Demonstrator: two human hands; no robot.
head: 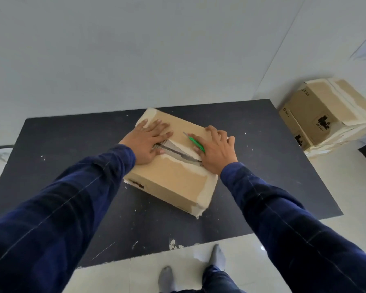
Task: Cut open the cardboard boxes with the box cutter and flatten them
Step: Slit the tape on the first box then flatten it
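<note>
Head view: grey-socked feet [217, 255] stand at the near edge of a black table [72, 144]. Beyond, a cardboard box [173, 178] lies under both hands. Left hand [149, 142] presses flat, fingers spread, beside the split seam; right hand [217, 153] pins a green box cutter [195, 142] against the lid. Farther right, stacked boxes [325, 115] sit.
</note>
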